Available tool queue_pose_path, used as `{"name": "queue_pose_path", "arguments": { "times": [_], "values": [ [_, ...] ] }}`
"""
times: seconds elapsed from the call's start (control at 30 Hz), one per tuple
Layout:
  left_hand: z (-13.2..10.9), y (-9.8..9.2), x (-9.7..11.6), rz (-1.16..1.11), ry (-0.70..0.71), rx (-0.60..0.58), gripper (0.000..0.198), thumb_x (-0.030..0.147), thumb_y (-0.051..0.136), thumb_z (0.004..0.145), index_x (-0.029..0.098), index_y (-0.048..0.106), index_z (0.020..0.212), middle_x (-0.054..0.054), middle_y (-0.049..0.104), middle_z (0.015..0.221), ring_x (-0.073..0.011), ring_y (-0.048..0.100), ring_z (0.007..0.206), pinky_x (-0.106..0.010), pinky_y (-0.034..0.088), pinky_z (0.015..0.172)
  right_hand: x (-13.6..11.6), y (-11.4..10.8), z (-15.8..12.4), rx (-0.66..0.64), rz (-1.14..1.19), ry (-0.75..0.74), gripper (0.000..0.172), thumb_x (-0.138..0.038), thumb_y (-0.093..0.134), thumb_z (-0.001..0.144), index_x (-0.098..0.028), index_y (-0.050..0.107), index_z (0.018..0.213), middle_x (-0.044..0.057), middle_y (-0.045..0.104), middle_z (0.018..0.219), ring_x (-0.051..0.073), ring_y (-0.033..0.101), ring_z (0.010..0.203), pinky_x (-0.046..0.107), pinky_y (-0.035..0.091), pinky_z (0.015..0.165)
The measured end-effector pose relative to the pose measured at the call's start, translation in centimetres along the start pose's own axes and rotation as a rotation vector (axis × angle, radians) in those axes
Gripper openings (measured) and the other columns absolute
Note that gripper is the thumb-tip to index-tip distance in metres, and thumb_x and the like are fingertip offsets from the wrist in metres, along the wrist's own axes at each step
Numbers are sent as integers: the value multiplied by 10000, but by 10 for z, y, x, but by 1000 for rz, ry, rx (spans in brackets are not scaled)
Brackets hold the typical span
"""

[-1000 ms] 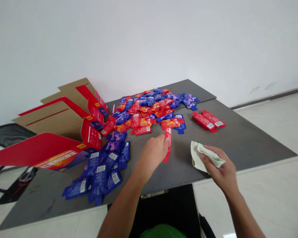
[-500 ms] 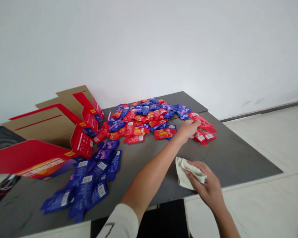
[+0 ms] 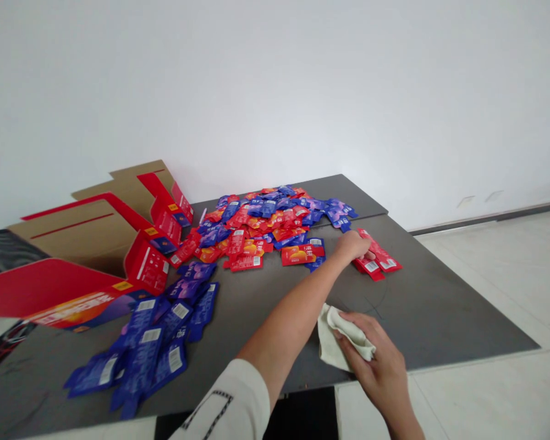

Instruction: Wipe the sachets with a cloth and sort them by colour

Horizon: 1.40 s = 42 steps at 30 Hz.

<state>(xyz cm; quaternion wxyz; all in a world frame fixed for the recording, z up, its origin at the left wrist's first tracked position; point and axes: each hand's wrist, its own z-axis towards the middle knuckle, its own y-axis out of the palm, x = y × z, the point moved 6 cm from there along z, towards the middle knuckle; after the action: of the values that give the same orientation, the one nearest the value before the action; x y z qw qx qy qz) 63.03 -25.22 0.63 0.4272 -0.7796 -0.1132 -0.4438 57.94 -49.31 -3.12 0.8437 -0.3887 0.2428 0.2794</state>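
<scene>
My left hand (image 3: pixel 352 246) lies curled on a small group of red sachets (image 3: pixel 376 259) at the right of the table, its fingers mostly hidden. My right hand (image 3: pixel 366 360) grips a crumpled off-white cloth (image 3: pixel 332 342) nearer the table's front edge. A large mixed pile of red and blue sachets (image 3: pixel 266 226) spreads beyond my left forearm, and a separate heap of blue sachets (image 3: pixel 151 348) lies at the front left.
Flattened red-and-cardboard cartons (image 3: pixel 91 238) overhang the grey table (image 3: pixel 440 305) at the left, with a dark chair (image 3: pixel 4 250) behind them. A seam crosses the tabletop behind my left hand. A tiled floor (image 3: pixel 486 379) shows beyond the right edge.
My left hand has moved right from mid-table to the red group, and the sachet it held is no longer visible in it. My right hand and cloth have moved closer to me.
</scene>
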Motion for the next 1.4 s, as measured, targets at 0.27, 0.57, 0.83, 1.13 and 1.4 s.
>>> {"name": "queue_pose_path", "arguments": {
  "times": [0.27, 0.57, 0.83, 1.13, 1.4],
  "values": [
    [-6, -4, -3, 289, -28, 9, 247, 273, 618, 906, 126, 801, 832, -156, 802, 904, -266, 741, 1031, -327, 546, 922, -1, -2, 2, 22, -12, -5, 280, -358, 647, 971, -302, 681, 1243, 63, 742, 1193, 241, 741, 1064, 340, 616, 882],
    [-13, -11, -4, 412, 26, 71, 370, 440, 642, 1011, 149, 670, 1238, -117, 692, 1257, -241, 688, 1114, -463, 577, 978, 0, -2, 4, 16, -35, -15, 277, -375, 644, 976, -295, 671, 1240, 61, 732, 1181, 225, 740, 1044, 324, 607, 873],
    [-58, -88, -22, 536, 215, 291, 555, 449, 254, 1106, 179, 739, 1101, -130, 768, 1147, -253, 703, 1130, -332, 508, 948, 2, -2, 1, 16, -54, 49, 274, -431, 635, 982, -302, 668, 1221, 48, 728, 1179, 219, 729, 1045, 322, 588, 867],
    [-106, -122, -93, 780, 330, 123, 405, 521, 744, 890, 229, 742, 1171, -87, 687, 1250, -263, 655, 1184, -320, 490, 995, 2, -1, 2, 28, -47, 64, 291, -448, 640, 975, -293, 681, 1218, 53, 736, 1181, 234, 725, 1051, 340, 579, 896],
    [-95, -111, -112, 849, 325, 137, 546, 559, 681, 941, 183, 656, 1336, -138, 637, 1372, -277, 602, 1296, -342, 464, 1088, 4, -1, 2, 18, -37, 83, 292, -456, 646, 973, -301, 681, 1219, 44, 725, 1196, 219, 714, 1066, 329, 569, 905]
  ]
}}
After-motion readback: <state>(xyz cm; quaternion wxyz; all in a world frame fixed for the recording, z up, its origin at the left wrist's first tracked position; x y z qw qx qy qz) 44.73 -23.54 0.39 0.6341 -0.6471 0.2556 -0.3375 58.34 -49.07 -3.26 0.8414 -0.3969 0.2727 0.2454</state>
